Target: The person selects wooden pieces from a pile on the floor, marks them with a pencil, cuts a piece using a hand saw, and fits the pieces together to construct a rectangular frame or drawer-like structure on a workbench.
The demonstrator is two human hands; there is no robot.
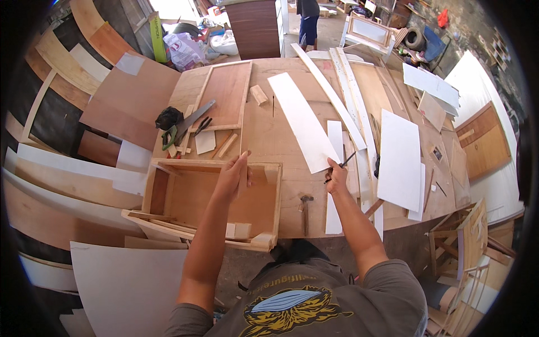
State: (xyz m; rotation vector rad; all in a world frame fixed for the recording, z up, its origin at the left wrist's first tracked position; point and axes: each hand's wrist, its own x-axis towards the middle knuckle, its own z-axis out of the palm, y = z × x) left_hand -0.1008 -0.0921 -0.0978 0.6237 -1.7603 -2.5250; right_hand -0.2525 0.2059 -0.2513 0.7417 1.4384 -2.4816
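Observation:
My left hand is raised over a wooden drawer-like box, its fingers closed round a thin strip, apparently of wood. In my closed right hand is a slim dark tool, its kind not clear from here. That hand is at the near end of a long white panel on the table. Below and left of it, a hammer lies with its head pointing away from me. Loose wood pieces rest at the box's near side.
A handsaw, pliers and wood offcuts lie beyond the box, beside a framed panel. White boards and long strips cover the table's right side. Sheets of board lean at the left. A person stands at the back.

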